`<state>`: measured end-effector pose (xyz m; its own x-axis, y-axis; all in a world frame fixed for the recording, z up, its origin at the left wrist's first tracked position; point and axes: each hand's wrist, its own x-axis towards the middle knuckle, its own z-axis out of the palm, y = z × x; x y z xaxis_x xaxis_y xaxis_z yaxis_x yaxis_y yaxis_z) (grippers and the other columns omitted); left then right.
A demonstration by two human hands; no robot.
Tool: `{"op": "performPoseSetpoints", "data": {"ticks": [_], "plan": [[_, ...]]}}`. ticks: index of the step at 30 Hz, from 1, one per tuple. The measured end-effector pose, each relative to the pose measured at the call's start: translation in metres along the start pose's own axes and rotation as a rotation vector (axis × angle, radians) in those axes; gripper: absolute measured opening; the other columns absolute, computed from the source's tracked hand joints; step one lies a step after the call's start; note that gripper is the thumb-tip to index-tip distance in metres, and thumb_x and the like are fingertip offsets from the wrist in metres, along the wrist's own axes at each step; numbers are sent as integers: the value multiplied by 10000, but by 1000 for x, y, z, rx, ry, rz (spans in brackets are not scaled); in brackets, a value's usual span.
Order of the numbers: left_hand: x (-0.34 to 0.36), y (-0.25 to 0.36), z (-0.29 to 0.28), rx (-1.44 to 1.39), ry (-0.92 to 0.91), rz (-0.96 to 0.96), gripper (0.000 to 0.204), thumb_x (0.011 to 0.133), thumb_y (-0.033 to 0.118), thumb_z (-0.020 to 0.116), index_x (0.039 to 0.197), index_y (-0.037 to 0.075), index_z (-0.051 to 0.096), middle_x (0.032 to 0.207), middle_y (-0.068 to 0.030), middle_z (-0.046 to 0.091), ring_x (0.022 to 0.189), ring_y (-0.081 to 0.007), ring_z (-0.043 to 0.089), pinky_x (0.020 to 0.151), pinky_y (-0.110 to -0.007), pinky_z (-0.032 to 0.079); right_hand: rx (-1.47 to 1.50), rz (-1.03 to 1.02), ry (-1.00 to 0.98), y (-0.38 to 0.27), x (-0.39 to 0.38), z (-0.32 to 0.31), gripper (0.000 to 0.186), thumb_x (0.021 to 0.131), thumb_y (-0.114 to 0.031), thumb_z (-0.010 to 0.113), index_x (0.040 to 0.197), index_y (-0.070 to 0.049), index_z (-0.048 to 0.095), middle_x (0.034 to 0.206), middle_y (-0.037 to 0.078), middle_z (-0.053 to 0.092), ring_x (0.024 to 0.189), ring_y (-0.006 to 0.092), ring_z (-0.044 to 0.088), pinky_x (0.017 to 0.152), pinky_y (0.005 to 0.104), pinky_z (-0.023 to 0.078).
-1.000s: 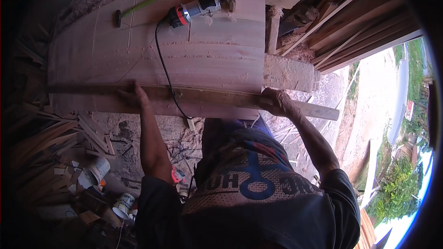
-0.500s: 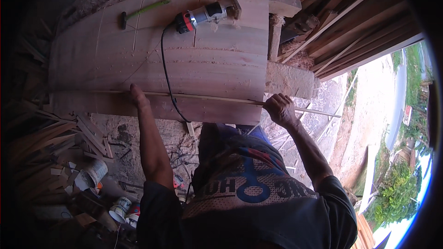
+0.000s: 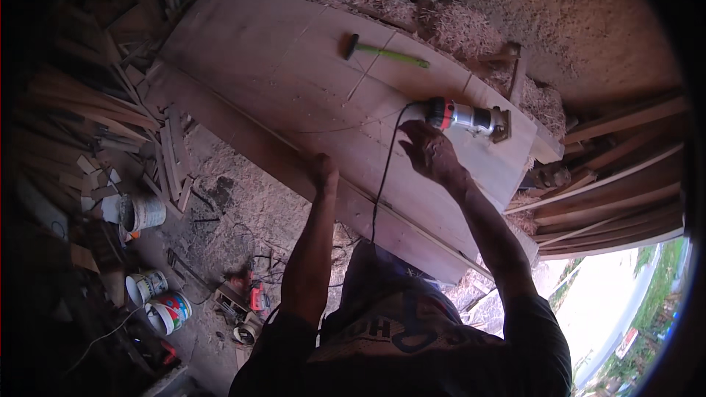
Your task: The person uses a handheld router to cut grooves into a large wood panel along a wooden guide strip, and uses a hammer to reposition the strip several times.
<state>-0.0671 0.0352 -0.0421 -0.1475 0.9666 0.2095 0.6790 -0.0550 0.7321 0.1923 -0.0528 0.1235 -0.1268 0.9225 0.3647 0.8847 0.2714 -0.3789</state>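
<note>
A thin wooden strip lies lengthwise along the near part of a broad wooden panel with a curved far edge. My left hand is closed at the strip's middle; its fingertips are partly hidden. Over the panel hovers my right hand, fingers apart and holding nothing, just on the near side of a trim router. The router lies on its side, silver, black and red, and its black cord runs down over the near edge. Farther left on the panel rests a hammer with a green handle.
Wood shavings are heaped behind the panel. Scrap wood piles up at left, near several buckets. A red power tool sits on the floor by my left arm. Long boards are stacked at right.
My right hand has let go of the strip's right end and moved up beside the router. My left hand stays at the strip. The whole view has turned, so the panel now slants.
</note>
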Motion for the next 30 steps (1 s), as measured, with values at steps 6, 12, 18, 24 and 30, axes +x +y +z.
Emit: {"op": "performPoseSetpoints", "data": {"ticks": [6, 12, 18, 24, 30], "plan": [[-2, -31, 16, 337, -493, -103, 427, 919, 165, 555, 1200, -151, 615, 1456, -461, 362, 1402, -576, 342, 1208, -596, 241, -333, 229, -175, 136, 154, 72, 617, 922, -178, 630, 1487, -71, 407, 1532, 192, 427, 1418, 368, 419, 1104, 508, 421], [-20, -32, 7, 441, -132, -4, 399, 896, 83, 563, 1181, -197, 574, 1478, -496, 262, 1358, -651, 317, 1193, -551, 297, -448, 441, -524, 114, 210, 94, 662, 881, -120, 628, 1494, -182, 387, 1355, 193, 533, 1338, 406, 489, 1031, 536, 461], [-23, -2, -11, 618, -142, 34, 657, 857, 23, 556, 1424, -194, 307, 1535, -460, 192, 1436, -561, 272, 1213, -514, 272, -121, 464, -374, 92, 209, 129, 550, 925, -110, 556, 1452, -167, 411, 1277, 257, 534, 1042, 505, 619, 890, 587, 509], [13, 25, -22, -131, 75, -242, 854, 816, 18, 516, 1547, -126, 98, 1565, -410, 212, 1469, -503, 269, 1237, -488, 226, 504, 727, -77, 52, 180, 156, 395, 956, -268, 579, 1279, -46, 629, 947, 222, 703, 788, 329, 693, 691, 465, 538], [65, 5, -56, -380, 61, -301, 785, 825, 3, 482, 1527, -106, 149, 1508, -388, 299, 1399, -509, 354, 1203, -497, 264, 1204, 865, -259, -50, 152, 129, 477, 957, -164, 594, 1402, -2, 530, 881, 50, 598, 624, 109, 550, 469, 276, 475]]}}
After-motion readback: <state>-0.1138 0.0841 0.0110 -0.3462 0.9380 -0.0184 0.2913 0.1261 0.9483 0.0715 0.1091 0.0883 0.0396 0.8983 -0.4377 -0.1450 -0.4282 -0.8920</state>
